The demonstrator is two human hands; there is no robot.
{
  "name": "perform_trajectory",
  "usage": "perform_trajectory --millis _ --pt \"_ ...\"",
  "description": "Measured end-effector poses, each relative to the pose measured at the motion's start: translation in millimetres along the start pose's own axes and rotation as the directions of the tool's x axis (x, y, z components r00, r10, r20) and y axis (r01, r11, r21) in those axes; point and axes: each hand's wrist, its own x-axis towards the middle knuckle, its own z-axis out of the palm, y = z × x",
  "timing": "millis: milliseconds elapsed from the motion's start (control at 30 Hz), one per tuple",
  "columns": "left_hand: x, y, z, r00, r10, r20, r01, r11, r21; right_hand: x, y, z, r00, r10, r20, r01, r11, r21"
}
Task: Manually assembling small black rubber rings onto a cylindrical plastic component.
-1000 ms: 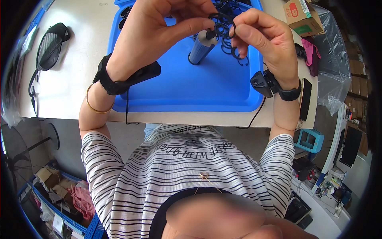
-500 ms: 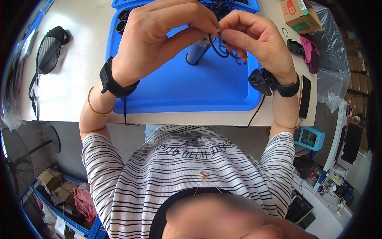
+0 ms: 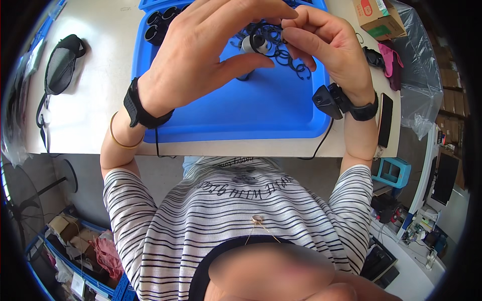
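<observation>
My left hand point(image 3: 216, 55) reaches over the blue tray point(image 3: 241, 120) with its thumb and fingers spread apart, holding nothing. Between its thumb and forefinger shows a blue post with a grey-white top and a black round cap point(image 3: 258, 43), standing in the tray. My right hand point(image 3: 326, 47) is to the right of it, thumb and forefinger brought together in a pinch; whatever lies between them is hidden. Thin black open rings point(image 3: 300, 69) lie in a loose heap behind and below my right fingertips, partly covered by both hands.
Black cylindrical parts point(image 3: 156, 30) fill the tray's far left corner. A black mesh pouch with a strap point(image 3: 63, 62) lies on the table at left. On the right are a cardboard box point(image 3: 379, 19), pink cloth point(image 3: 390, 60) and a flat black object point(image 3: 385, 120). Cables hang from both wrist straps.
My left fingers have parted and drawn away from the right fingertips, where both hands pinched a black ring. The post's capped top now shows between them. My right hand has hardly moved.
</observation>
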Motion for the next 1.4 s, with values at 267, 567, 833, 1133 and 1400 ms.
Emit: perform_trajectory --millis 267,567,833,1133,1400 --pt "66.3 65.3 -26.2 0.406 -0.872 0.273 0.826 0.478 0.299 11.5 15.0 -13.6 0.975 -0.086 -0.205 0.046 0.98 -0.192" --pt "57.9 60.9 -25.8 0.354 -0.883 0.309 0.796 0.458 0.396 29.6 66.6 -26.5 0.986 -0.15 -0.072 -0.029 0.271 -0.962" --pt "54.6 57.9 -24.4 0.319 -0.888 0.333 0.829 0.431 0.357 30.9 78.0 -22.9 0.994 -0.107 -0.023 -0.009 0.129 -0.992" --pt "50.6 57.5 -23.3 0.331 -0.879 0.344 0.806 0.453 0.382 34.9 73.1 -20.8 1.0 -0.008 -0.012 -0.009 0.239 -0.971" --pt "59.0 59.0 -25.6 0.432 -0.837 0.335 0.757 0.539 0.369 39.4 73.5 -24.2 0.999 -0.045 0.004 0.017 0.287 -0.958"
